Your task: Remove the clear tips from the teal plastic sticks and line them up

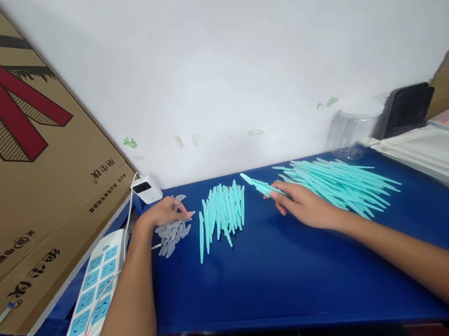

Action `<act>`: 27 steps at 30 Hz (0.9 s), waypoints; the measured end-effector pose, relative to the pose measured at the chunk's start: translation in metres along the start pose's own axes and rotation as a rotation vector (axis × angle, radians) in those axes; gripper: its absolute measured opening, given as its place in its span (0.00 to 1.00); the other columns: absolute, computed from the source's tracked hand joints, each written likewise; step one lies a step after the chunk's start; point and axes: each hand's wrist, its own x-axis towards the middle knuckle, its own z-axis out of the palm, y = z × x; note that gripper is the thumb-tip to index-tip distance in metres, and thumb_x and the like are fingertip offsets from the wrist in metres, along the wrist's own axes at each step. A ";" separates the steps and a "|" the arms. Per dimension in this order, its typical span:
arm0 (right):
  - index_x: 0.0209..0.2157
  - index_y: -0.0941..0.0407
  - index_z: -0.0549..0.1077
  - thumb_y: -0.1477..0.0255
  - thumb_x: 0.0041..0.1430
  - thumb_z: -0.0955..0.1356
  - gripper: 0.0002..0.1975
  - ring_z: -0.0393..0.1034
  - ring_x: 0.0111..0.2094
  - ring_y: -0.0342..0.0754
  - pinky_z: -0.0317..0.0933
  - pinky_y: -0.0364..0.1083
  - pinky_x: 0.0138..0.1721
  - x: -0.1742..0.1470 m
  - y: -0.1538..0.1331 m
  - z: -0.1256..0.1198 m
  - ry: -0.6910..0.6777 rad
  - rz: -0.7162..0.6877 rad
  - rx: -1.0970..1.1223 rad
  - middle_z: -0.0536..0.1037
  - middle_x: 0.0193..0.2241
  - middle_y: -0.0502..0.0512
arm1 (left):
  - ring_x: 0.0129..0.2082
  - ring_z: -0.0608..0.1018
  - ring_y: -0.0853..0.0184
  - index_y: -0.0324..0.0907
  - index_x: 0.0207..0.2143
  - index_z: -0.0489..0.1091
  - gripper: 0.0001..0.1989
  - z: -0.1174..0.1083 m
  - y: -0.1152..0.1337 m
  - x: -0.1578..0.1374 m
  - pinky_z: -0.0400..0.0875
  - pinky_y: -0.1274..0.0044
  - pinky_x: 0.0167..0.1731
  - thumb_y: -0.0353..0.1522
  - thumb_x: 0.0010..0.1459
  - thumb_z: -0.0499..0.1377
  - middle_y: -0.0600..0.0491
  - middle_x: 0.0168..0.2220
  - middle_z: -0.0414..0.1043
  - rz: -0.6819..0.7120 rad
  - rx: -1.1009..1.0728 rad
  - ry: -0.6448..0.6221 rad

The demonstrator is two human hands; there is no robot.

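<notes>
My right hand (298, 204) is closed around a few turquoise eyebrow razors (262, 186), their blade ends pointing up and left. At the left, my left hand (170, 210) pinches a clear plastic cap (190, 214) between thumb and fingertips. Just below that hand lies a loose heap of clear caps (171, 238), with a few more behind it. Between the hands, a pile of turquoise razors (224, 207) rests on the blue tabletop (243, 284), roughly lined up. A larger, fanned-out pile of turquoise razors (337, 181) lies beyond my right hand and is partly covered by it.
A white power strip (97, 293) with cables sits under my left forearm's side. Near the wall stand a small white device (146, 189), a clear jar (350, 128) and a black stand (409, 107). A large cardboard box (41, 191) borders the left; white sheets (440, 156) lie right.
</notes>
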 end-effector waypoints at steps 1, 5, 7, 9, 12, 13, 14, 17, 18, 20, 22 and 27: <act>0.32 0.51 0.64 0.58 0.76 0.57 0.18 0.71 0.32 0.50 0.62 0.48 0.38 -0.001 0.000 0.000 -0.001 0.012 0.004 0.75 0.26 0.49 | 0.24 0.68 0.65 0.40 0.30 0.80 0.25 0.002 0.001 0.001 0.57 0.74 0.25 0.54 0.49 0.67 0.51 0.25 0.72 -0.010 0.001 -0.007; 0.37 0.51 0.62 0.57 0.75 0.58 0.14 0.69 0.30 0.49 0.61 0.47 0.36 -0.002 -0.001 0.001 -0.001 0.064 0.035 0.75 0.26 0.47 | 0.22 0.62 0.69 0.41 0.23 0.72 0.25 0.007 0.006 0.006 0.54 0.76 0.23 0.54 0.51 0.66 0.55 0.20 0.63 0.013 -0.051 0.074; 0.35 0.51 0.63 0.56 0.75 0.58 0.17 0.69 0.31 0.49 0.61 0.47 0.37 -0.002 -0.002 0.000 -0.003 0.050 0.032 0.76 0.27 0.48 | 0.22 0.60 0.70 0.41 0.22 0.68 0.25 0.009 0.013 0.007 0.52 0.77 0.22 0.53 0.52 0.66 0.57 0.20 0.59 0.074 -0.198 0.152; 0.31 0.52 0.66 0.55 0.75 0.58 0.21 0.68 0.31 0.48 0.60 0.47 0.38 -0.001 -0.003 -0.001 0.006 0.012 -0.007 0.75 0.28 0.50 | 0.22 0.58 0.71 0.41 0.25 0.67 0.25 0.012 0.024 0.008 0.52 0.79 0.21 0.53 0.57 0.62 0.58 0.22 0.57 0.127 -0.334 0.216; 0.27 0.53 0.68 0.54 0.75 0.59 0.25 0.65 0.29 0.47 0.58 0.47 0.35 0.000 -0.004 -0.002 0.023 -0.022 -0.056 0.73 0.27 0.50 | 0.19 0.53 0.73 0.43 0.33 0.65 0.22 0.020 0.046 0.008 0.48 0.80 0.18 0.52 0.65 0.54 0.61 0.22 0.51 0.153 -0.495 0.198; 0.26 0.54 0.69 0.54 0.74 0.59 0.26 0.64 0.28 0.47 0.57 0.47 0.34 0.001 -0.004 -0.003 0.024 -0.023 -0.056 0.73 0.26 0.50 | 0.18 0.51 0.74 0.43 0.35 0.65 0.20 0.024 0.053 0.008 0.46 0.81 0.17 0.51 0.66 0.53 0.61 0.23 0.51 0.163 -0.571 0.164; 0.26 0.54 0.69 0.53 0.74 0.59 0.26 0.64 0.27 0.46 0.56 0.46 0.33 0.001 -0.004 -0.003 0.025 -0.026 -0.053 0.73 0.25 0.50 | 0.17 0.50 0.75 0.43 0.37 0.65 0.20 0.028 0.060 0.008 0.45 0.81 0.17 0.50 0.67 0.54 0.61 0.23 0.52 0.177 -0.648 0.125; 0.25 0.54 0.68 0.53 0.74 0.59 0.27 0.64 0.26 0.46 0.57 0.46 0.33 0.001 -0.004 -0.005 0.020 -0.038 -0.029 0.73 0.25 0.50 | 0.17 0.51 0.77 0.40 0.43 0.69 0.21 0.040 0.075 0.009 0.44 0.81 0.16 0.50 0.67 0.56 0.58 0.28 0.61 0.249 -0.725 0.041; 0.27 0.54 0.68 0.52 0.74 0.59 0.26 0.65 0.26 0.46 0.57 0.46 0.33 0.001 -0.004 -0.005 0.017 -0.026 -0.011 0.74 0.25 0.50 | 0.18 0.52 0.77 0.40 0.45 0.70 0.22 0.044 0.077 0.010 0.46 0.81 0.16 0.50 0.67 0.56 0.57 0.29 0.63 0.277 -0.691 0.033; 0.32 0.53 0.69 0.52 0.73 0.60 0.22 0.65 0.25 0.46 0.58 0.46 0.31 0.001 -0.006 -0.006 0.007 0.026 0.032 0.76 0.24 0.49 | 0.19 0.55 0.76 0.39 0.48 0.72 0.22 0.049 0.080 0.012 0.51 0.80 0.18 0.49 0.67 0.56 0.56 0.30 0.64 0.335 -0.593 0.039; 0.36 0.52 0.69 0.52 0.72 0.62 0.19 0.64 0.23 0.46 0.57 0.46 0.29 0.001 -0.007 -0.006 -0.006 0.062 0.061 0.77 0.23 0.48 | 0.22 0.60 0.73 0.40 0.49 0.72 0.22 0.053 0.081 0.013 0.55 0.80 0.22 0.48 0.69 0.55 0.56 0.29 0.65 0.392 -0.507 0.055; 0.26 0.53 0.71 0.52 0.70 0.64 0.24 0.66 0.25 0.46 0.58 0.46 0.30 0.002 -0.005 -0.008 -0.015 0.011 0.035 0.76 0.24 0.51 | 0.22 0.60 0.71 0.42 0.42 0.67 0.18 0.056 0.085 0.012 0.55 0.79 0.25 0.48 0.69 0.55 0.60 0.23 0.59 0.417 -0.480 0.046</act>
